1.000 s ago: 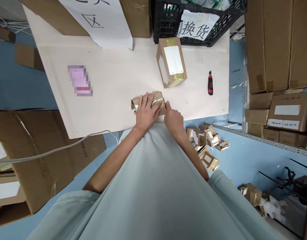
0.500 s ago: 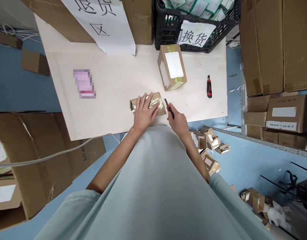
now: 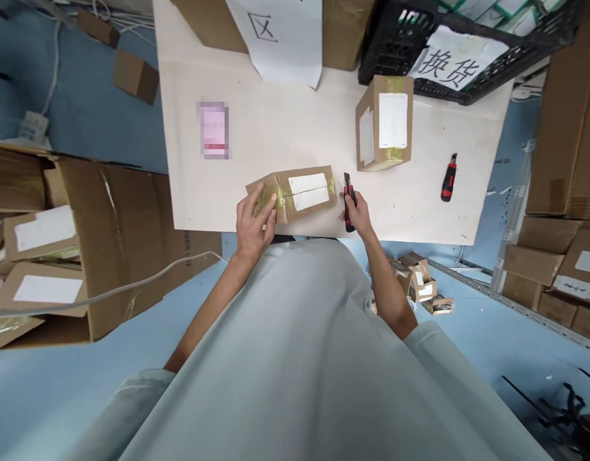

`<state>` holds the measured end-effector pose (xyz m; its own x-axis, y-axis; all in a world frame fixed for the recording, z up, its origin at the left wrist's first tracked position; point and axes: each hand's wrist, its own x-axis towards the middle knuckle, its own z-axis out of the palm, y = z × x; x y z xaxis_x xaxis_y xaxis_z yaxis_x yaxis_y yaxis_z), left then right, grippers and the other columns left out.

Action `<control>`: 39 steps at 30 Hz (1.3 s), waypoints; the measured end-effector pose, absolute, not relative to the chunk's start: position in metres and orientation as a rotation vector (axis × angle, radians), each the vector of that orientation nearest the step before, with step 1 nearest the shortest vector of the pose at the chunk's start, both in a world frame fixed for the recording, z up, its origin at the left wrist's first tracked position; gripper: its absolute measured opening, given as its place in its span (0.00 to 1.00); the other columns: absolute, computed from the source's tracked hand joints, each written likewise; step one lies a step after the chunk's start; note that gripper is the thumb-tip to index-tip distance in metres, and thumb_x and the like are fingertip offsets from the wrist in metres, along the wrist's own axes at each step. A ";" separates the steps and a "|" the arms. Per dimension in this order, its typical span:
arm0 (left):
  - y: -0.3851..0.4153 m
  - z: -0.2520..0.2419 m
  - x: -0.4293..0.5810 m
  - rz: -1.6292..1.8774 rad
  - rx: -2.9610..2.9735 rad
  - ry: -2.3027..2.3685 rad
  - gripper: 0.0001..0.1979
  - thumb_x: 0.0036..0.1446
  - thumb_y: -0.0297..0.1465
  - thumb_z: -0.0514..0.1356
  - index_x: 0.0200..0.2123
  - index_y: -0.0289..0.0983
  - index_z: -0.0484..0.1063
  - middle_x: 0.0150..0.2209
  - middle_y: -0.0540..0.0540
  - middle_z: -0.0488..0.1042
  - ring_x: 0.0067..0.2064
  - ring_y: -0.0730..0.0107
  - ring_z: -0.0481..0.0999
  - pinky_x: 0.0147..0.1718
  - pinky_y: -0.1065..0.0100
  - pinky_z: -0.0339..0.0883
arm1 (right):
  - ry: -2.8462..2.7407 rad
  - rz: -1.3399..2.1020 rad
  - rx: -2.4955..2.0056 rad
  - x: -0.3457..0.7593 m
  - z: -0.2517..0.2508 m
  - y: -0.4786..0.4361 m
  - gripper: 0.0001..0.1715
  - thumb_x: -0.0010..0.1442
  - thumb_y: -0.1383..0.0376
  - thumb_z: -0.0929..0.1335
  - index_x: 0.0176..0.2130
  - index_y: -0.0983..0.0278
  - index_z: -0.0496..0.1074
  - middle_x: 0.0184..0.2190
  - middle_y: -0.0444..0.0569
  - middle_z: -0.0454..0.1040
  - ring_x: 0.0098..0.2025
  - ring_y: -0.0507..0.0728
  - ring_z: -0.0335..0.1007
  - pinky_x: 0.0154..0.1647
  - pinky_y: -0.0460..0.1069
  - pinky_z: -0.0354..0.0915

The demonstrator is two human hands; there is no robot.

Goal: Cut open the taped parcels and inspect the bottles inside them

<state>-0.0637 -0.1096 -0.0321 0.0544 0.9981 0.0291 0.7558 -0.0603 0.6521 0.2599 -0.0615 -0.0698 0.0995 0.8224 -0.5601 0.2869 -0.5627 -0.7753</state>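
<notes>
A small taped cardboard box (image 3: 295, 192) with a white label lies near the front edge of the pale table (image 3: 285, 134). My left hand (image 3: 254, 221) grips its left end, fingers curled over the taped corner. My right hand (image 3: 355, 214) is closed round a red and black utility knife (image 3: 347, 195), held just right of the box with the blade end pointing away from me. The knife is not touching the box.
A second labelled box (image 3: 385, 121) stands further back on the table, with another red knife (image 3: 447, 178) to its right. A black crate (image 3: 458, 45) and paper signs sit at the back. Large open cartons (image 3: 84, 224) are on the left, small box scraps (image 3: 427, 285) on the blue floor.
My left hand slid from the top of the box to its left end, and the box now shows its white label. My right hand drew the knife back from the box's right end.
</notes>
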 end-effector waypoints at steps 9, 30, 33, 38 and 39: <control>-0.112 -0.025 -0.050 0.848 1.461 1.775 0.33 0.77 0.56 0.57 0.72 0.42 0.76 0.72 0.35 0.76 0.72 0.49 0.77 0.64 0.50 0.83 | -1.216 1.356 -1.962 0.244 -0.025 -0.080 0.24 0.80 0.41 0.62 0.53 0.57 0.69 0.23 0.35 0.70 0.24 0.55 0.77 0.31 0.48 0.74; -0.038 -0.051 -0.040 0.469 1.694 1.642 0.39 0.69 0.46 0.67 0.78 0.41 0.65 0.74 0.29 0.70 0.69 0.33 0.79 0.70 0.37 0.73 | -1.702 0.812 -2.718 0.297 -0.086 -0.093 0.36 0.77 0.62 0.60 0.76 0.75 0.61 0.64 0.73 0.75 0.59 0.69 0.78 0.58 0.59 0.75; -0.047 -0.054 -0.042 0.353 1.574 1.735 0.46 0.65 0.48 0.70 0.80 0.36 0.62 0.70 0.26 0.75 0.68 0.30 0.80 0.69 0.35 0.73 | -1.726 0.729 -2.640 0.299 -0.078 -0.089 0.34 0.77 0.63 0.61 0.74 0.77 0.65 0.65 0.75 0.74 0.65 0.71 0.74 0.67 0.63 0.71; -0.054 -0.048 -0.036 0.241 1.445 1.716 0.44 0.63 0.44 0.73 0.77 0.36 0.66 0.63 0.31 0.84 0.57 0.38 0.88 0.64 0.43 0.78 | -1.932 0.536 -2.145 0.282 -0.025 -0.060 0.33 0.83 0.58 0.56 0.74 0.69 0.70 0.71 0.69 0.72 0.75 0.68 0.66 0.78 0.65 0.63; -0.054 -0.046 -0.032 0.268 1.449 1.705 0.43 0.63 0.43 0.73 0.77 0.38 0.67 0.63 0.32 0.85 0.56 0.39 0.89 0.63 0.44 0.79 | -2.028 0.544 -2.056 0.274 -0.014 -0.051 0.32 0.84 0.57 0.56 0.74 0.66 0.71 0.72 0.68 0.72 0.76 0.68 0.65 0.78 0.67 0.63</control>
